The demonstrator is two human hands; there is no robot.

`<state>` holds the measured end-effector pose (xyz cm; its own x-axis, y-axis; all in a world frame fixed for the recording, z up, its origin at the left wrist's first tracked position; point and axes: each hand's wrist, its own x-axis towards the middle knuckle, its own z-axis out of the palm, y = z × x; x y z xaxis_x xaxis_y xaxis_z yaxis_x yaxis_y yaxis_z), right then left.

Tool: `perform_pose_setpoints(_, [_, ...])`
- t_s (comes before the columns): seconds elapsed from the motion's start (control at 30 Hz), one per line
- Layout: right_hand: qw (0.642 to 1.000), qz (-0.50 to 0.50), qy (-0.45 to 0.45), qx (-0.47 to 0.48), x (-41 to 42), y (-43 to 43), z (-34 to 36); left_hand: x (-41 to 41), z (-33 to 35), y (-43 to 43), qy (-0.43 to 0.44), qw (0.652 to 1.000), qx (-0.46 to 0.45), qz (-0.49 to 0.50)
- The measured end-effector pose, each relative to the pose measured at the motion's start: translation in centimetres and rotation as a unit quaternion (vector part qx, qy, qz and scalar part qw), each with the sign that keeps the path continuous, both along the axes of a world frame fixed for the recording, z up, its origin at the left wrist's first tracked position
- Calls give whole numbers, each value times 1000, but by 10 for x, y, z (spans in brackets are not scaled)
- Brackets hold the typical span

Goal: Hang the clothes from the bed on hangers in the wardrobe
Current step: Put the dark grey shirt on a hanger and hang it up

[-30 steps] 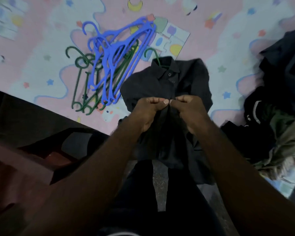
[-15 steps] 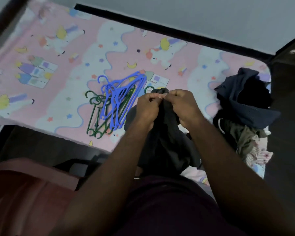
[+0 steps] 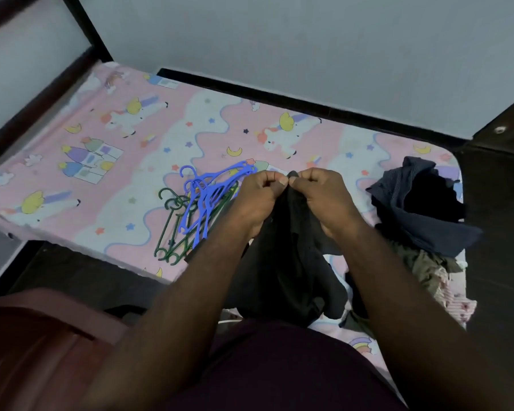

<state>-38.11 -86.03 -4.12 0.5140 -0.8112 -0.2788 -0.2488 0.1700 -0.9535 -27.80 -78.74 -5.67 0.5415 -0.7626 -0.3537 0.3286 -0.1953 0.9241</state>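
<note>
- So, there's just the head view, looking down. A black shirt (image 3: 288,262) is held up over the near edge of the bed (image 3: 101,173). It hangs from its top edge, and the bottom bunches against the person's body.
- The step looks like fiddling with the top of the shirt, maybe a button or the collar, to get it ready for a hanger. You can't tell whether a hanger is already inside, because the fabric hides that.
- To do it well, the person should let the shirt hang straight so the shoulders line up. The top should be sorted out before carrying it off, otherwise it'll slide off the hanger.
- Spare hangers are close by. A bunch of blue hangers (image 3: 208,197) lies on top of the green hangers (image 3: 172,232), just left of the hands.
- More clothes are waiting in a pile (image 3: 422,209) at the right end of the bed. The wardrobe isn't clearly in shot.
- Both forearms reach forward from the bottom of the frame and come together in front of the chest.
- The left hand (image 3: 258,197) and right hand (image 3: 321,197) have their knuckles up and nearly touching. Each one pinches the shirt's top edge between thumb and curled fingers.
</note>
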Motion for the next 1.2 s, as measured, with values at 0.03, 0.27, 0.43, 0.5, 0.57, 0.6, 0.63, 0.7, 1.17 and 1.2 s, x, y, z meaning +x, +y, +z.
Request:
perform_pose_setpoints(0.03, [1000, 5, -8, 11, -5, -1, -1, -5, 0, -1, -13, 1000, 9, 4])
perform_pose_setpoints(0.27, [993, 56, -39, 95, -28, -13, -4, -29, 3, -5, -86, 993, 56, 64])
perform_pose_setpoints(0.43, [986, 118, -32, 117, -39, -22, -12, -44, -1, 3, -91, 989, 86, 81])
perform_pose_setpoints(0.5, [987, 124, -12, 103, -42, -23, -18, -54, -1, 5, -97, 986, 106, 89])
perform_pose_setpoints(0.57, [988, 129, 11, 89, -43, -20, -24, -61, -2, 8, -99, 982, 124, 104])
perform_pose_setpoints(0.6, [987, 134, 16, 82, -43, -18, -26, -63, -2, 9, -97, 980, 133, 113])
perform_pose_setpoints(0.63, [987, 140, 23, 69, -44, -15, -27, -65, -3, 11, -89, 979, 137, 123])
perform_pose_setpoints(0.7, [987, 154, 49, -7, -43, -13, -31, -68, -7, 13, -62, 978, 140, 140])
perform_pose_setpoints(1.17, [978, 44, -56, 195, -27, 9, -31, -48, -17, 16, 52, 992, 54, 101])
perform_pose_setpoints(1.2, [974, 41, -68, 211, -25, 10, -31, -47, -16, 18, 47, 994, 53, 86])
